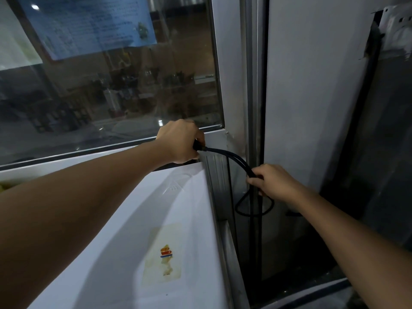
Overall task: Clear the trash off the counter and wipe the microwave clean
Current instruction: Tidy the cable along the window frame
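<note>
My left hand (180,141) grips the black cord (231,158) at the back corner of the white microwave (138,219), my right hand (274,182) pinches it lower — likely clearing the top for wiping.

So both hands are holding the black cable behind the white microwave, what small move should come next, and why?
Probably lift the black cable up and away from the microwave's back corner. The left hand grips it at the rear edge, the right hand holds it lower beside the window frame, so it crosses where wiping must reach.
</note>
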`<state>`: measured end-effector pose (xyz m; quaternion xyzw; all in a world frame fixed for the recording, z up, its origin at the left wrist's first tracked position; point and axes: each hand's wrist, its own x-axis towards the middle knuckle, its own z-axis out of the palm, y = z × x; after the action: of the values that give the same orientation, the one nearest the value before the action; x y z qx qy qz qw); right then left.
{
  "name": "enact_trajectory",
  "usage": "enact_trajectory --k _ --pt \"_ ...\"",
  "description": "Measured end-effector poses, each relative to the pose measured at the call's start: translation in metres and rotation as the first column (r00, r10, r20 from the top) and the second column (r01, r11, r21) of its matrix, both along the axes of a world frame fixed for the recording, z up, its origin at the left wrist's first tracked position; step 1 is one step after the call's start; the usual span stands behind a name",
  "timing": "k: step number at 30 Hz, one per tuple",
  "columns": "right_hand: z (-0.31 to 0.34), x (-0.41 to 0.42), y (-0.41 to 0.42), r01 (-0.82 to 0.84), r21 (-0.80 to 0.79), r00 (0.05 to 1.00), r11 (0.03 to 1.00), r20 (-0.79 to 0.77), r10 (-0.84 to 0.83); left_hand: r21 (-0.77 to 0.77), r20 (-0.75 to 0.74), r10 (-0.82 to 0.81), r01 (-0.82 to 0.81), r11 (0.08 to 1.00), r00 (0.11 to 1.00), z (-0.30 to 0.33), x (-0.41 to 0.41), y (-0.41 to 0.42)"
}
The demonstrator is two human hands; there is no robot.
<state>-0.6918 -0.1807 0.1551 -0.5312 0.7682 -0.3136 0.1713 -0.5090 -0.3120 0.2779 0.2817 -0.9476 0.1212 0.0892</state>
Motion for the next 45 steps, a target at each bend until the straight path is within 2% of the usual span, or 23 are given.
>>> enact_trajectory --k 2,6,12,15,18,21,30,35,39,43,45 --pt "0.003 0.003 -0.004 0.023 -0.039 0.992 0.999 0.123 -0.018 0.024 -0.027 -0.003 0.004 1.0 1.0 0.005 0.004 -0.003" --pt "0.012 0.008 -0.015 0.035 -0.103 0.981 0.994 0.192 -0.014 0.08 -0.083 0.04 -0.033 0.996 0.996 0.016 0.013 -0.008" --pt "0.003 0.019 -0.032 0.169 -0.157 0.974 0.973 0.178 -0.14 0.097 -0.079 0.078 -0.07 0.993 0.994 0.009 0.026 -0.011" --pt "-0.005 0.027 -0.039 0.172 -0.092 0.981 0.981 0.112 -0.161 0.087 -0.045 0.097 -0.093 0.992 0.994 0.002 0.029 -0.011" --pt "-0.008 0.031 -0.046 0.192 -0.057 0.966 0.98 0.186 -0.179 0.058 -0.029 0.086 -0.085 0.995 0.996 0.002 0.029 -0.01" --pt "-0.006 0.029 -0.055 0.261 -0.11 0.941 0.959 0.25 -0.227 0.057 -0.038 0.062 -0.06 0.997 0.997 0.009 0.027 -0.01" --pt "-0.026 0.044 -0.067 0.308 -0.165 0.754 0.937 0.643 -0.134 0.103 -0.025 0.072 -0.069 0.992 0.997 0.005 0.027 -0.01" --pt "-0.029 0.046 -0.077 0.32 -0.247 0.641 0.915 0.767 -0.017 0.123 -0.084 0.093 -0.083 0.989 0.992 0.007 0.03 -0.016" --pt "-0.053 0.05 -0.082 0.253 -0.191 0.618 0.948 0.786 -0.007 0.104 -0.015 0.112 -0.11 0.989 0.994 -0.005 0.035 -0.019" --pt "-0.074 0.052 -0.083 0.176 -0.044 0.668 0.983 0.739 -0.086 0.106 -0.007 0.133 -0.131 0.986 0.991 -0.015 0.039 -0.022" --pt "-0.076 0.05 -0.08 0.13 0.035 0.626 0.991 0.772 -0.11 0.097 -0.015 0.129 -0.127 0.987 0.991 -0.013 0.04 -0.024"
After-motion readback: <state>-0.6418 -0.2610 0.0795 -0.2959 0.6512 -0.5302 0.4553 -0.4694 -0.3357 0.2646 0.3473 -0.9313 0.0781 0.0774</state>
